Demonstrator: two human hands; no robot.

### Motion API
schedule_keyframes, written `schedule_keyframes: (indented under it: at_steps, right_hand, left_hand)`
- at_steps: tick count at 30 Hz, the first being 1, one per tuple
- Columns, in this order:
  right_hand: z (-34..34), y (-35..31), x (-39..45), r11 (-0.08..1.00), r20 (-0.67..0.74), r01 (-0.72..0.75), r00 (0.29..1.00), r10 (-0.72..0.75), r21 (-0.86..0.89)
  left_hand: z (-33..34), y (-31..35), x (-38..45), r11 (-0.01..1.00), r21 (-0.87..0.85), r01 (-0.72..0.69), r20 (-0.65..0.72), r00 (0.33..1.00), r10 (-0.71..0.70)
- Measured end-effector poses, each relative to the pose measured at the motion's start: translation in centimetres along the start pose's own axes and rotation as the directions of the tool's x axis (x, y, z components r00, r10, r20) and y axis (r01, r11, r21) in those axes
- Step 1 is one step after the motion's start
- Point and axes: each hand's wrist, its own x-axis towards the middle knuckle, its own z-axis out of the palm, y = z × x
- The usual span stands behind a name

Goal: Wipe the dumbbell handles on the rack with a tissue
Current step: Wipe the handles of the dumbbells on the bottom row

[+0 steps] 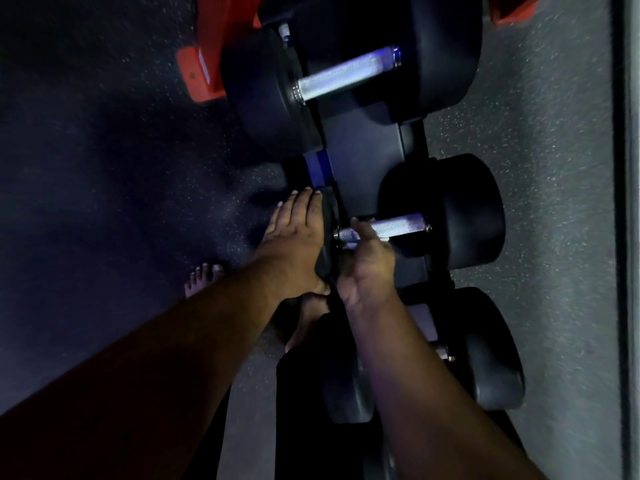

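Observation:
In dim light a black rack (356, 150) holds several black dumbbells. On the middle dumbbell, my right hand (367, 265) curls round the near end of the knurled metal handle (398, 226), thumb on top. A pale patch shows under its fingers; I cannot tell whether it is tissue. My left hand (294, 230) lies flat with straight fingers on that dumbbell's left head (327, 237). A larger dumbbell with a bright bare handle (346, 76) sits farther up the rack. My right forearm partly hides another dumbbell (491, 348) nearer me.
My bare feet (202, 278) stand on dark speckled rubber floor left of the rack, one foot (308, 320) right against it. Red frame parts (201, 71) sit at the upper left. A wall edge (623, 237) runs down the right side.

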Motion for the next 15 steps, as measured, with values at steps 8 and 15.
schedule_keyframes:
  at_steps: [8, 15]
  right_hand:
    - [-0.6, -1.1, 2.0, 0.989, -0.053, 0.141, 0.989, -0.138, 0.056]
    - [-3.6, -1.3, 3.1, 0.977, 0.007, 0.156, 0.987, -0.159, 0.148]
  left_hand:
    - [0.0, 0.0, 0.0, 1.000, 0.000, 0.001, 0.000, 1.000, -0.001]
    - [0.0, 0.0, -0.2, 1.000, -0.004, 0.005, -0.008, 1.000, -0.005]
